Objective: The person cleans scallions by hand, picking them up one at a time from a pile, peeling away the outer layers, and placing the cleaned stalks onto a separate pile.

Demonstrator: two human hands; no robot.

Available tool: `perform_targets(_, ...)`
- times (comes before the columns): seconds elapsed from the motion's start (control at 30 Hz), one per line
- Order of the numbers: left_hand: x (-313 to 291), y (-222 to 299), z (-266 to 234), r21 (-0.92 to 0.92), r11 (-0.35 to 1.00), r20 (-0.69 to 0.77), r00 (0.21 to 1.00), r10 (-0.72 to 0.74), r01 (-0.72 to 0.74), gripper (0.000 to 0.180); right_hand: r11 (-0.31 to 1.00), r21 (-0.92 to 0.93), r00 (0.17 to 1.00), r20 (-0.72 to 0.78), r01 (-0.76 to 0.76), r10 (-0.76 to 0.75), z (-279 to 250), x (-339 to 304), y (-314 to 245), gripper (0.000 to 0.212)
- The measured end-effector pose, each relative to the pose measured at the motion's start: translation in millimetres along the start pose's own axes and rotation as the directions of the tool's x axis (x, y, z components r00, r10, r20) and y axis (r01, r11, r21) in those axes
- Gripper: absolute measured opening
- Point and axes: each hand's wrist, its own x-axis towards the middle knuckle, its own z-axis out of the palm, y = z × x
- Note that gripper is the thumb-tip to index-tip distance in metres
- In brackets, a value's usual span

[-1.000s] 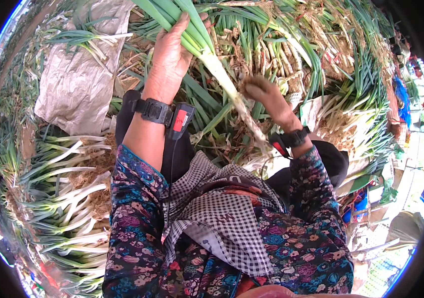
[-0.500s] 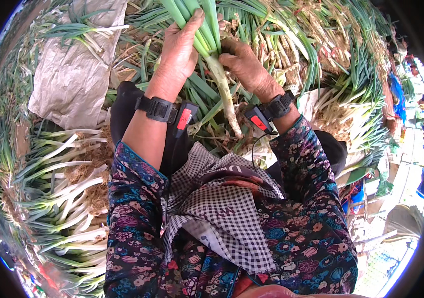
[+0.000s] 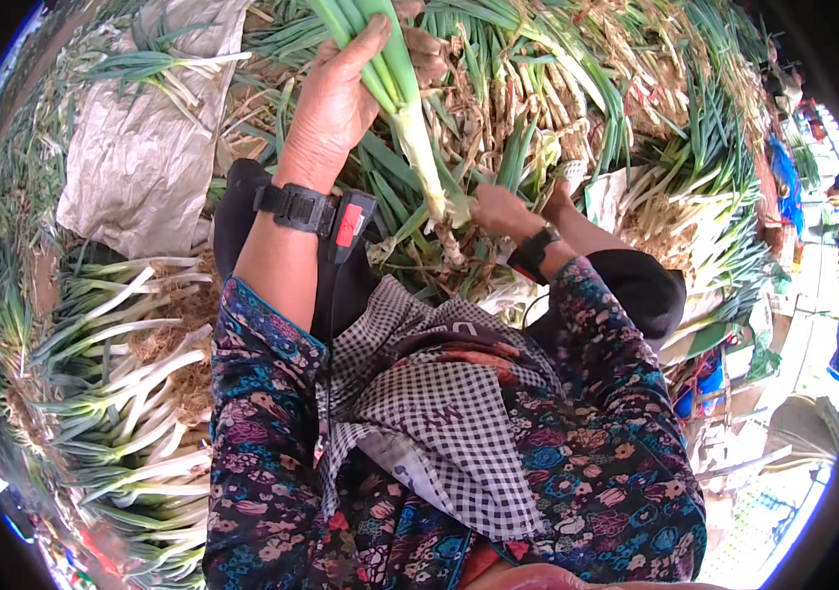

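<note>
My left hand (image 3: 341, 103) is wrapped round the green leaves of a large green onion (image 3: 415, 152) near the top middle. The onion hangs at a slant, its pale stalk pointing down toward me and its root end dirty brown. Beside the lower stalk, my right hand (image 3: 503, 211) is closed, its fingertips pinching a strip of pale green outer skin (image 3: 459, 208) that stands off the stalk. Loose green leaves and peelings lie beneath both hands.
Rows of green onions with white stalks (image 3: 144, 383) lie at the left, more (image 3: 715, 231) at the right. Trimmed leaves and dry stalks (image 3: 557, 88) heap up ahead. A crumpled pale sheet (image 3: 144, 147) spreads at the upper left, with a few small onions (image 3: 179, 74) on it.
My right hand has moved from the top of the stalk down toward its root end, drawing the outer skin along. Paler stalk now shows. My left hand still grips the leaves.
</note>
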Motion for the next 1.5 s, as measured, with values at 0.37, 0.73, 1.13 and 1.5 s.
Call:
perform_targets(0.37,8,-19,1,-0.071,0.995,-0.146,0.986,-0.082,0.072,0.044,0.656,0.576,0.833,-0.532,0.487,-0.150,-61,-29,-101,0.030)
perform_targets(0.73,7,-26,9,-0.085,0.993,-0.390,0.914,-0.112,0.086,0.042,0.845,0.357,0.723,-0.689,0.398,-0.049,-55,-33,-106,0.027)
perform_targets(1.13,9,-38,-1,-0.069,0.988,-0.422,0.893,-0.157,0.141,0.052,0.737,-0.249,0.639,-0.376,0.629,-0.672,-34,-45,-100,0.019)
perform_targets(1.5,10,-50,-16,-0.021,0.978,-0.419,0.886,-0.197,0.207,0.058,0.748,-0.330,0.540,-0.533,0.576,-0.651,-23,-36,-72,0.018)
